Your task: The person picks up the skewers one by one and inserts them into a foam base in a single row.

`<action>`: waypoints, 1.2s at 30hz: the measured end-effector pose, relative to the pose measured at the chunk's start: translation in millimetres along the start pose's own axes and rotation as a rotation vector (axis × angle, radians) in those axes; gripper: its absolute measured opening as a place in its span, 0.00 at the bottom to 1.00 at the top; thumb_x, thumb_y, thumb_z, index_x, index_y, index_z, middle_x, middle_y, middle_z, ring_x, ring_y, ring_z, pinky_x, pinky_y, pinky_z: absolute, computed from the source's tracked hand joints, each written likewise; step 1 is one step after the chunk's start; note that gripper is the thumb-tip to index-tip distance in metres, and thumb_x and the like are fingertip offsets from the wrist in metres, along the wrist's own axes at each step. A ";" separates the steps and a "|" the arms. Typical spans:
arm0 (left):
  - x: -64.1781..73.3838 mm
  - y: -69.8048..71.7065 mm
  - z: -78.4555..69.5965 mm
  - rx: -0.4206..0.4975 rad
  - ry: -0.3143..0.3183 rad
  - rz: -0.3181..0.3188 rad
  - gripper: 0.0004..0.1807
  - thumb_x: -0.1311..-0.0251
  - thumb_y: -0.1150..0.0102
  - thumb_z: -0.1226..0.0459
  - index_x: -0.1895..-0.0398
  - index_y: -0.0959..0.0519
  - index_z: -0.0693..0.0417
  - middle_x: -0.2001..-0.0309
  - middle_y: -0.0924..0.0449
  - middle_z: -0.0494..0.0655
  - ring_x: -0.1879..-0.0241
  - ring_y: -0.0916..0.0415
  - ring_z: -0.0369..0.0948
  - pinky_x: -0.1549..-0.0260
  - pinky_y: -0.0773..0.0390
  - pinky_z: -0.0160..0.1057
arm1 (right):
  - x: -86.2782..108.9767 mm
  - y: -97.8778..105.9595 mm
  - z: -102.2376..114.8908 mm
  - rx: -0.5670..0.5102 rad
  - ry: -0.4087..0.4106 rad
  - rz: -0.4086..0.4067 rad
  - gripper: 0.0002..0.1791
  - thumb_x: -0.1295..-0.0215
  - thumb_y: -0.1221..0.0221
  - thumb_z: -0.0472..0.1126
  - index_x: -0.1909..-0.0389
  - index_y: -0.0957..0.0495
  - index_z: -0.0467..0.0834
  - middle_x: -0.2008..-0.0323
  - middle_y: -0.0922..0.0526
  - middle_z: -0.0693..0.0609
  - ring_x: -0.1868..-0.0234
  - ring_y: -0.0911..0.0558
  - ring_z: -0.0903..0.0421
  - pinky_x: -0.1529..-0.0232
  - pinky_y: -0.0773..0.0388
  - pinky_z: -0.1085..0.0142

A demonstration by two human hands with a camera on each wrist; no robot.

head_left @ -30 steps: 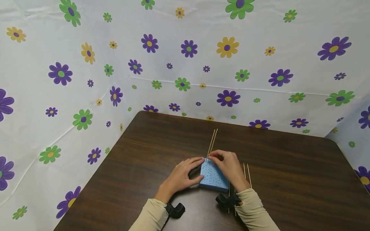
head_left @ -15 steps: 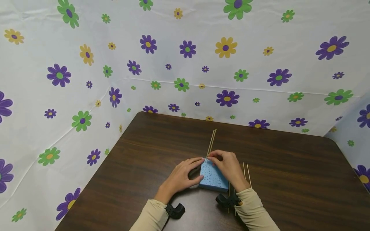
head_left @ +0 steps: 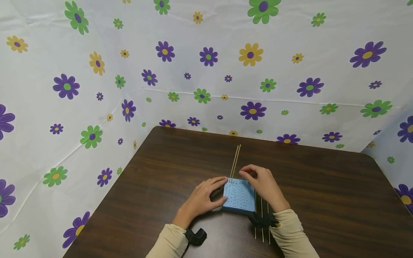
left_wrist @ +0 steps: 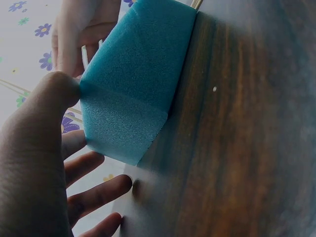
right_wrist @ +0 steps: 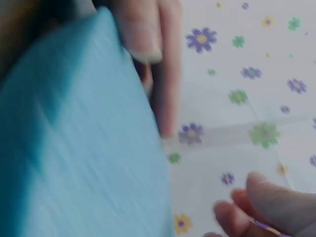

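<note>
A dark brown wood-grain table (head_left: 180, 161) with rounded corners carries a pitted blue foam block (head_left: 239, 197) — to its right, three thin wooden sticks (head_left: 262, 234) lie roughly parallel — and one tiny white speck (left_wrist: 215, 89).

Head view softly and evenly bright, pale glare on the front of the table (head_left: 222, 236), left wrist view dimmer, right wrist view hazy, blue block (right_wrist: 108, 148) strongly blurred.

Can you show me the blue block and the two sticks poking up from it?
Blue block (head_left: 239, 196): head view, middle of its dotted top.
Sticks (head_left: 236, 160): head view, the right one's shaft.
</note>
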State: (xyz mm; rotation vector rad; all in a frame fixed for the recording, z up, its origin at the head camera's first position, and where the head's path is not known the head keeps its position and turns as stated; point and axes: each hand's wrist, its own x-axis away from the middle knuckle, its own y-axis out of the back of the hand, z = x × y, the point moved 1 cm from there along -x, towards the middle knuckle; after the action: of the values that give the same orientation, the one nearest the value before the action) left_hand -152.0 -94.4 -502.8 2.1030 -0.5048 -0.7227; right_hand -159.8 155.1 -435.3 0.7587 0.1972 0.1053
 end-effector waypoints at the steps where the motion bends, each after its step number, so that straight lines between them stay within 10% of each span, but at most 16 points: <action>1: 0.1 -0.3 0.0 0.003 0.000 -0.001 0.35 0.30 0.39 0.45 0.21 0.32 0.39 0.25 0.29 0.40 0.28 0.28 0.42 0.35 0.24 0.56 | 0.0 4.7 -3.9 0.006 -0.007 0.012 0.10 0.25 0.38 0.44 0.51 0.13 0.45 0.56 0.10 0.50 0.61 0.16 0.58 0.60 0.19 0.64; 13: -0.5 -0.3 -0.8 -0.006 -0.016 -0.012 0.35 0.30 0.39 0.46 0.22 0.32 0.41 0.25 0.28 0.41 0.28 0.28 0.43 0.36 0.24 0.56 | 6.8 51.5 -45.4 0.135 0.004 0.185 0.14 0.22 0.42 0.42 0.47 0.16 0.39 0.54 0.11 0.45 0.57 0.16 0.53 0.54 0.16 0.50; 36: -0.8 -1.3 0.9 0.005 0.001 -0.003 0.35 0.30 0.38 0.46 0.21 0.32 0.39 0.25 0.29 0.39 0.28 0.28 0.42 0.35 0.25 0.57 | 17.5 77.6 -67.6 0.152 -0.380 0.323 0.19 0.22 0.45 0.44 0.53 0.21 0.29 0.62 0.13 0.39 0.65 0.14 0.50 0.60 0.17 0.49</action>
State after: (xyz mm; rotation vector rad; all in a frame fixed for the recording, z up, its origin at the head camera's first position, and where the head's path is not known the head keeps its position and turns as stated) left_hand -153.1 -93.7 -504.0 2.1094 -0.5037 -0.7229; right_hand -159.1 259.4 -431.9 0.9426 -0.2837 0.2511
